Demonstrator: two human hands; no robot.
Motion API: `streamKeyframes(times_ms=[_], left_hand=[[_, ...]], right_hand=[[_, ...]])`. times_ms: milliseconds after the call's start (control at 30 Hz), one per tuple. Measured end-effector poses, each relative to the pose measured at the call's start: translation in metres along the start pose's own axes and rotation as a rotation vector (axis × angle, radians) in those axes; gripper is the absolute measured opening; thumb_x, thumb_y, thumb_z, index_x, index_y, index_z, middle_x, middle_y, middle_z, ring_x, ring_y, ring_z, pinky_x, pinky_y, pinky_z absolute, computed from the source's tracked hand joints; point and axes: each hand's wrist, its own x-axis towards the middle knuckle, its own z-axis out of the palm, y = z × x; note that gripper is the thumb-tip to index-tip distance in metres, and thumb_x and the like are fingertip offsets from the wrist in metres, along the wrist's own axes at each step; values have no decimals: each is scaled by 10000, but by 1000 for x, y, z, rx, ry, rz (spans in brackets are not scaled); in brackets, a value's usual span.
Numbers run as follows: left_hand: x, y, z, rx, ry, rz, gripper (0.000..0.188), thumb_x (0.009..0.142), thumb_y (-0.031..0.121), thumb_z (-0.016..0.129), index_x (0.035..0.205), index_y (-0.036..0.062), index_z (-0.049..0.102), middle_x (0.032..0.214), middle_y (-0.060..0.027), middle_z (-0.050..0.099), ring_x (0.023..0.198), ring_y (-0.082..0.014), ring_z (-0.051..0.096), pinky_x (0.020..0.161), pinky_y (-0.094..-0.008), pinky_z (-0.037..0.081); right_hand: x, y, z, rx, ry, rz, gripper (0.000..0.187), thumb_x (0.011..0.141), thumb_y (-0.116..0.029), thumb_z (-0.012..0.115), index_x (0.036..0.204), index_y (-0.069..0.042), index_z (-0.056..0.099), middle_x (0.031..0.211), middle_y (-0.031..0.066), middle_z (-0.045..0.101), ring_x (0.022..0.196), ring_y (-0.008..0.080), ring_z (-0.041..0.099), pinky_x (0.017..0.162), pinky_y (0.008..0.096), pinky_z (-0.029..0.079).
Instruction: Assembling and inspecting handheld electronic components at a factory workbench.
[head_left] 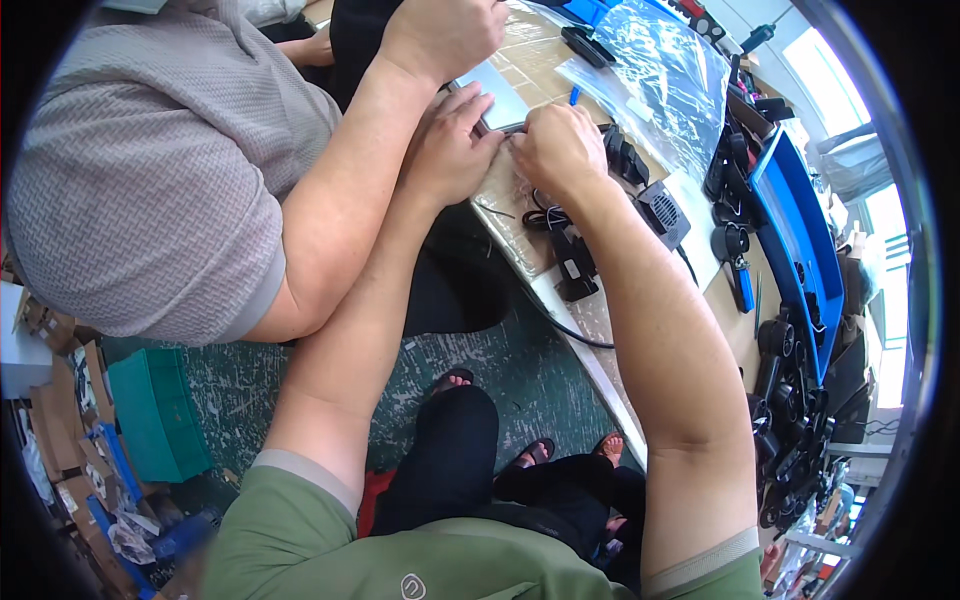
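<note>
Cluttered workbench (600, 330); left hand (452, 140), right hand (560, 150) both pinching grey flat device (497, 97) edge.

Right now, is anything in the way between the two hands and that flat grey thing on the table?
Nothing visible: the left hand and right hand already touch the flat grey rectangular device's near edge. Another person's hand rests at its far side.

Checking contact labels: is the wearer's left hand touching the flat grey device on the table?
Touching: the head view shows the left hand with fingertips pressed against the grey device edge.
</note>
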Motion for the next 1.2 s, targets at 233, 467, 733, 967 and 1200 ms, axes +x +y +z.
streamKeyframes(times_ms=[233,467,733,967,1200], left_hand=[[2,0,2,103,28,-3,460,957,262,745,1351,25,742,1511,-177,655,1362,-371,616,1172,-452,466],[4,4,2,143,57,-48,462,940,266,755,1346,47,752,1502,-156,666,1333,-368,629,1140,-447,484],[6,0,7,143,84,9,450,946,264,739,1340,47,754,1506,-147,667,1350,-359,622,1140,-437,486],[6,2,7,80,21,-42,489,959,236,713,1405,37,718,1548,-180,624,1402,-356,587,1187,-416,456],[5,-4,10,-11,25,-52,492,963,235,712,1415,42,713,1558,-177,615,1413,-354,577,1193,-417,449]], right_hand=[[3,-9,-3,125,-253,237,305,913,-194,700,952,96,785,916,257,785,814,442,761,780,496,628],[-17,-1,-18,230,-278,226,319,914,-200,705,919,111,777,884,264,775,799,459,754,777,495,630],[-18,3,-12,245,-230,268,304,912,-191,697,915,100,785,901,272,775,813,460,754,787,493,629],[-19,4,-11,299,-215,332,269,898,-152,671,927,86,793,921,267,781,847,454,761,810,493,628],[-18,2,-12,350,-236,350,250,891,-137,645,933,59,794,929,258,784,871,450,765,824,491,627]])
